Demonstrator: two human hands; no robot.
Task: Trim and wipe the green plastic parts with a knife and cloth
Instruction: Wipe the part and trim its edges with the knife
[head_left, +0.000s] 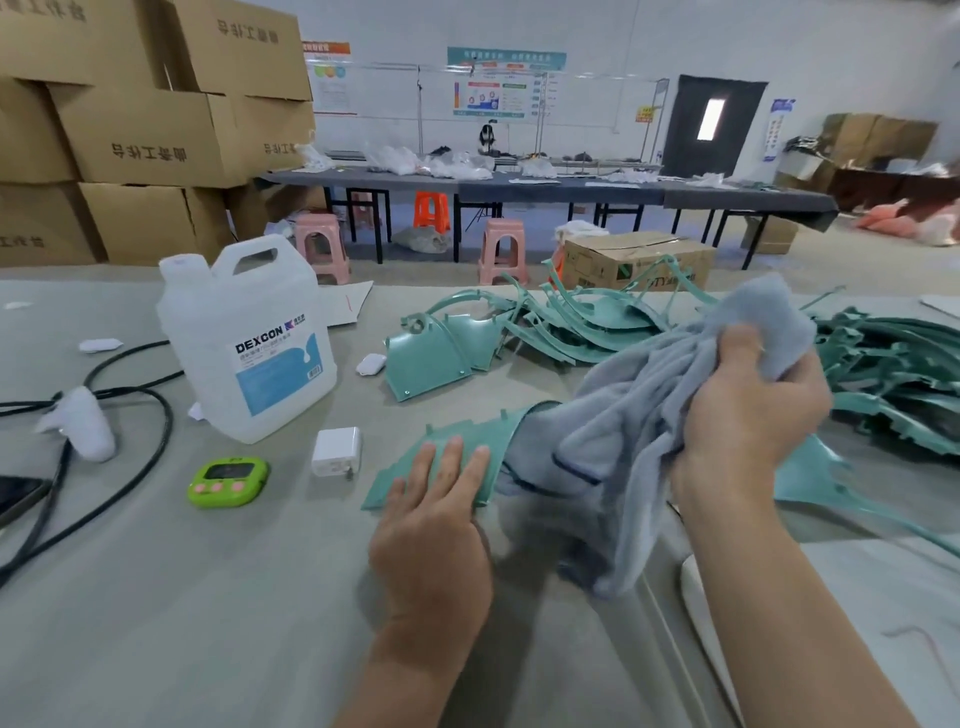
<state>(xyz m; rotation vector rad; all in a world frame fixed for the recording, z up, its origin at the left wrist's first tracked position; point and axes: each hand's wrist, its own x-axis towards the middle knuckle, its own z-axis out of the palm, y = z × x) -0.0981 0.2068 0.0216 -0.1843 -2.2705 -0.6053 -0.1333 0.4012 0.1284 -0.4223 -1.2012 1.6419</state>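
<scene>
A curved green plastic part (400, 480) lies flat on the grey table in front of me. My left hand (434, 525) presses down on its left end with straight fingers. My right hand (748, 415) grips a bunched light-blue cloth (618, 447), lifted above the part; the cloth drapes over the part's middle and hides it. The part's right end (815, 478) shows past my right wrist. More green parts (441, 353) are stacked behind, and a darker heap (893, 364) is at the right. No knife is in view.
A white DEXCON jug (249, 338) stands at the left, with a white charger (336, 451) and a green timer (228, 480) before it. Black cables (130, 415) loop at the far left. Cardboard boxes (145, 124), stools and a long dark table stand behind.
</scene>
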